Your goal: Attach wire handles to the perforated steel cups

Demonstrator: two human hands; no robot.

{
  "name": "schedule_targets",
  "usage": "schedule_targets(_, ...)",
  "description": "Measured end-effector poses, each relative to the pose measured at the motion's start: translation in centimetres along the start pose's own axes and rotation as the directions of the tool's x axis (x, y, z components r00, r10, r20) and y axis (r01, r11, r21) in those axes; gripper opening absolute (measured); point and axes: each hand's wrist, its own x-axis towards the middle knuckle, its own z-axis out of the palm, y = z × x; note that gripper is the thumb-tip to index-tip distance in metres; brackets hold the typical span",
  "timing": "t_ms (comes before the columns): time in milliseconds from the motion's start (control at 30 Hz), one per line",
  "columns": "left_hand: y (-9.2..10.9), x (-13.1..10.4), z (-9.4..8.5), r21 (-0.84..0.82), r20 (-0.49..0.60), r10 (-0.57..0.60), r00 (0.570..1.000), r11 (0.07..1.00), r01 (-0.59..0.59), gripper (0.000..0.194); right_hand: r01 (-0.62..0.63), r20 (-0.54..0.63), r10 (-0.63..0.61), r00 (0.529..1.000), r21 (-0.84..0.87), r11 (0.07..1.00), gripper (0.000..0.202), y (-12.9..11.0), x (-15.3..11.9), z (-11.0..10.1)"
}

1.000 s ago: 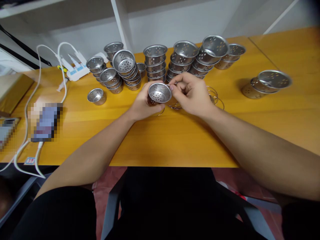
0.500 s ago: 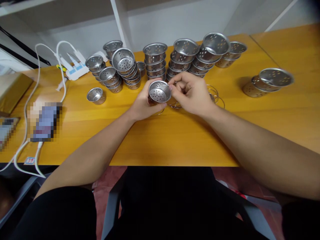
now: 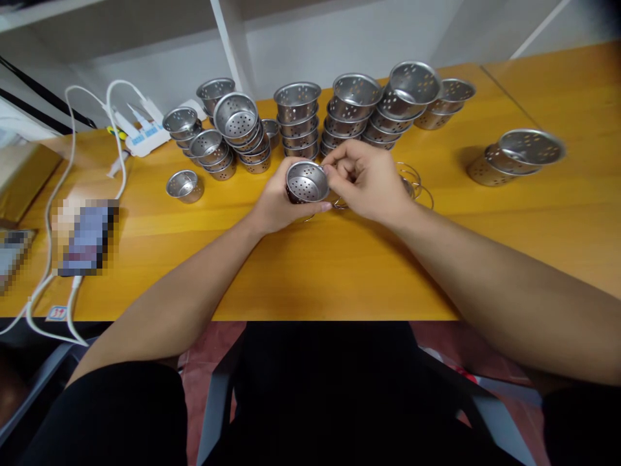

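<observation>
My left hand (image 3: 274,204) is wrapped round a small perforated metal cup (image 3: 306,183), its mouth tilted up toward me and its thumb along the near side. At the cup's right rim, my right hand (image 3: 366,181) is closed in a pinch. Between its thumb and forefinger is a thin metal wire (image 3: 321,166), mostly hidden by the fingertips. Thin wire rings (image 3: 421,188) lie on the table beside and partly behind my right hand. Beyond both hands stand nested stacks of similar cups (image 3: 298,120).
A single cup (image 3: 185,186) stands to the left, and a tilted stack (image 3: 517,157) lies at the right. At left are a phone (image 3: 88,236), white cables and a power strip (image 3: 148,137). A cardboard box (image 3: 26,181) sits at the far left of the wooden table (image 3: 339,278).
The right fingertips have shifted slightly at the cup's rim, and less of the wire shows. The left thumb reaches a little further right along the cup. The view has shifted slightly.
</observation>
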Motion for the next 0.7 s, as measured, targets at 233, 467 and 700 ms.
schedule_targets(233, 0.16, 0.27, 0.5, -0.049, 0.003, 0.114, 0.993, 0.992, -0.114, 0.102, -0.024, -0.045, 0.022, 0.999, -0.031, 0.999, 0.03, 0.14, 0.04, 0.41)
schedule_targets(467, -0.28, 0.4, 0.92, -0.005, -0.014, 0.132, 0.991, 0.991, -0.132, 0.098, -0.044, -0.039, 0.041, 0.998, -0.073, 0.996, 0.022, -0.59, 0.02, 0.33)
schedule_targets(700, 0.17, 0.27, 0.82, 0.045, 0.006, 0.132, 0.991, 0.99, -0.132, 0.105, -0.084, -0.04, 0.082, 0.996, -0.05, 0.995, 0.02, -0.78, 0.14, 0.27)
